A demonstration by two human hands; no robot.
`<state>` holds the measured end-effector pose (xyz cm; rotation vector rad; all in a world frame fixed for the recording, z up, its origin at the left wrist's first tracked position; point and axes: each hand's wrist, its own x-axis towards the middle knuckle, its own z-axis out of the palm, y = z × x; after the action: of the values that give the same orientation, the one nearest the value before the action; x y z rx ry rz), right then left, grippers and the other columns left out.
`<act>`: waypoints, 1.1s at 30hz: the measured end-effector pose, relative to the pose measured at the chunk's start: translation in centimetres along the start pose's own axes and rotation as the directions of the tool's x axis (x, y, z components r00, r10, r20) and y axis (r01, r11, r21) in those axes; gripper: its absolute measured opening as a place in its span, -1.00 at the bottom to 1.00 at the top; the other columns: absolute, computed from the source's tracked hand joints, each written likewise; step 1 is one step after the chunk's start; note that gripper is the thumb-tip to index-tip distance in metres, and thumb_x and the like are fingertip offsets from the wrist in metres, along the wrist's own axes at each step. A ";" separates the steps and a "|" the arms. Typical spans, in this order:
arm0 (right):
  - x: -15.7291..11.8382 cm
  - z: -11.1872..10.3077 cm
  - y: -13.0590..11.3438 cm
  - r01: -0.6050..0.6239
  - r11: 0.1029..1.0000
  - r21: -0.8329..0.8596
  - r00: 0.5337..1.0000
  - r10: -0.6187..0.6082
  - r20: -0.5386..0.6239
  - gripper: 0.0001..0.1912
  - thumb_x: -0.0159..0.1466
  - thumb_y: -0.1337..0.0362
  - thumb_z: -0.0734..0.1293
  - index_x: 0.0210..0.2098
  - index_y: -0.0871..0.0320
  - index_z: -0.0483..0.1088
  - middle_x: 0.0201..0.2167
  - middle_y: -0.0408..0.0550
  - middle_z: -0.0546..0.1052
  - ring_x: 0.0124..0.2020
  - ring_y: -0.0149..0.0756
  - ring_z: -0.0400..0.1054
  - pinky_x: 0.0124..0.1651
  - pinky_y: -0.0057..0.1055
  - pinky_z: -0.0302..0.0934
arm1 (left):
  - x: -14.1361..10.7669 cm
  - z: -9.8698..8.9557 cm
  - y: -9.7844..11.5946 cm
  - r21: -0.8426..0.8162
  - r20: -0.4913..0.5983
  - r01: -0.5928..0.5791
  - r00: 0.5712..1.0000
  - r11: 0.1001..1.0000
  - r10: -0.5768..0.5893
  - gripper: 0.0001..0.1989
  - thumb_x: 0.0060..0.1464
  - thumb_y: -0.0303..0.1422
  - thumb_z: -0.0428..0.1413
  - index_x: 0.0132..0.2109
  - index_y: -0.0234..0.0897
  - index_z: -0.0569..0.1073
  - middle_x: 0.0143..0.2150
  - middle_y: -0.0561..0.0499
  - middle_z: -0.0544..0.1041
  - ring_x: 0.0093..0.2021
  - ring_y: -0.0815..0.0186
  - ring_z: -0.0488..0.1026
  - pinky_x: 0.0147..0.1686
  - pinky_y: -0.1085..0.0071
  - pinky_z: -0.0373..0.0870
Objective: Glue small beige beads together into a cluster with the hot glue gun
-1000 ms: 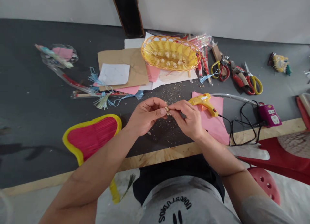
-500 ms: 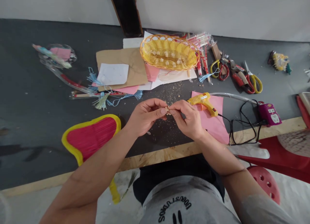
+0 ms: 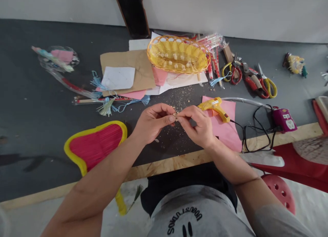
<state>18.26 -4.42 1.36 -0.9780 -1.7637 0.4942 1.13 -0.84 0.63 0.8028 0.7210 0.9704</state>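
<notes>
Fingertips of my left hand [image 3: 155,122] and my right hand [image 3: 196,124] meet over the dark table. Pinched between them is a small pale beige piece [image 3: 175,115], mostly covered by the fingers, so its kind does not show. Both hands are closed on it. Light crumbs [image 3: 183,97] are scattered on the table around and beyond the fingers. A yellow glue gun [image 3: 216,109] lies on pink paper [image 3: 232,131] just right of my right hand. Left of my left wrist is a pink fan-shaped piece with a yellow border [image 3: 97,144].
Behind the hands, a yellow wicker basket [image 3: 179,68] holds several small pale pieces. Scissors [image 3: 268,81] and pliers [image 3: 249,73] lie at the right, with a purple power socket [image 3: 284,120] and black cord nearer. Papers [image 3: 118,78] and tassels [image 3: 107,107] are at the left.
The right fingertips have shifted slightly on the small piece. The hands otherwise stay together in nearly the same spot, and the view moves a little.
</notes>
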 end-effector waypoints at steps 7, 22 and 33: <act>0.0 0.2 0.0 0.035 0.999 -0.022 0.999 -0.034 0.015 -0.87 0.36 0.46 0.29 -0.22 0.09 0.39 -0.34 -0.13 0.55 -0.28 -0.36 0.45 -0.24 -0.37 0.35 | 0.0 -0.2 -0.2 -0.020 -0.012 -0.012 1.000 1.000 0.011 -0.73 -0.30 -0.34 0.53 -0.41 -0.27 0.64 -0.50 0.08 0.60 -0.55 0.46 0.51 -0.50 0.58 0.52; -0.7 0.2 0.1 -0.213 0.961 0.176 0.970 0.229 -0.076 -0.90 0.45 0.30 0.24 -0.23 0.09 0.35 -0.39 -0.17 0.43 -0.39 -0.43 0.33 -0.31 -0.41 0.25 | -0.2 0.2 0.2 -0.023 -0.038 0.011 0.999 1.000 -0.012 -0.74 -0.27 -0.33 0.52 -0.40 -0.28 0.64 -0.49 0.07 0.60 -0.51 0.46 0.49 -0.50 0.59 0.52; -0.7 0.3 0.6 -0.318 0.912 0.261 0.936 0.345 -0.067 -0.70 0.50 0.14 0.17 -0.36 0.08 0.25 -0.51 -0.24 0.30 -0.50 -0.46 0.18 -0.42 -0.43 0.13 | -0.2 -0.2 0.1 -0.091 -0.005 0.058 0.998 0.994 -0.059 -0.75 -0.15 -0.30 0.48 -0.32 -0.26 0.63 -0.33 0.00 0.69 -0.43 0.43 0.55 -0.39 0.55 0.55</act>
<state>18.36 -4.66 0.44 -1.1087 -1.3987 0.8381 0.83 -0.90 0.66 0.6955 0.6988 0.9470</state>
